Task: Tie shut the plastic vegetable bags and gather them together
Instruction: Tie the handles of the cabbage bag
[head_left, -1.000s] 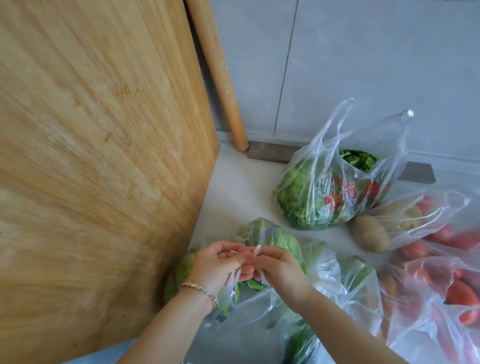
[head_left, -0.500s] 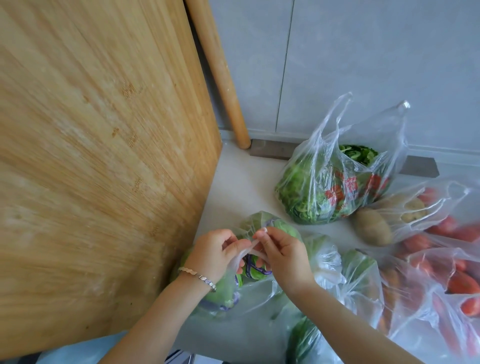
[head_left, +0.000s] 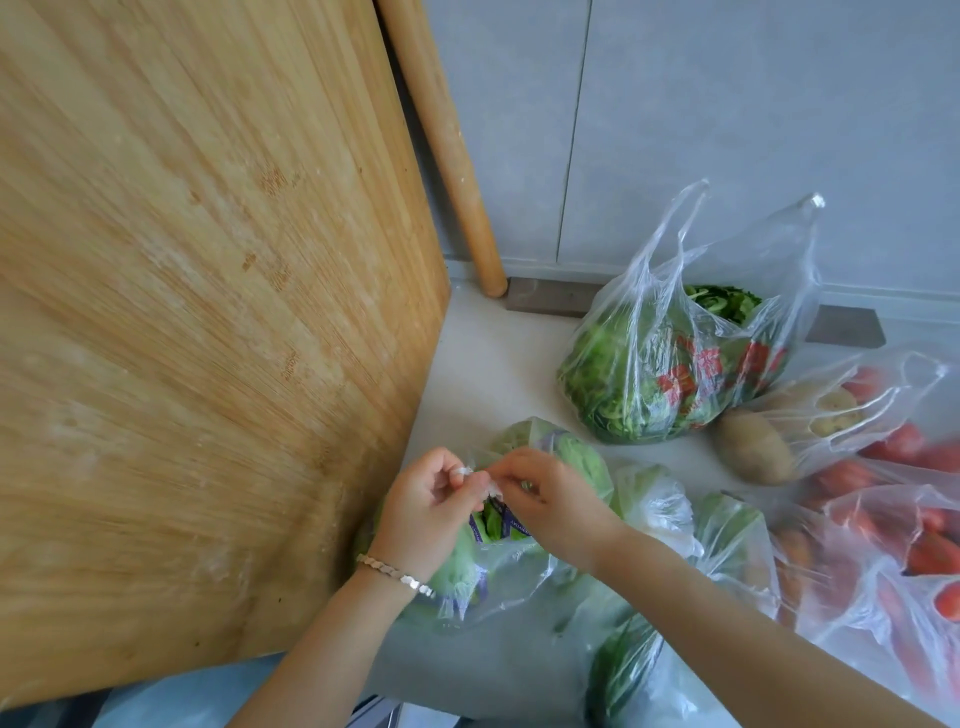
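Wooden kitchen things against a grey wall, over a pale counter.

A large bamboo cutting board (head_left: 197, 322) fills the left of the scene, standing on edge and leaning back, its grain streaked and marked with pale scuffs. Just right of it, at the far side, a wooden rolling pin (head_left: 441, 140) stands tilted against the grey wall (head_left: 727, 114), its rounded end resting on the pale counter (head_left: 483, 364). A thin vertical seam runs down the wall. Along the foot of the wall, to the right of the rolling pin's end, lies a dark flat strip (head_left: 550, 297), running off to the right.
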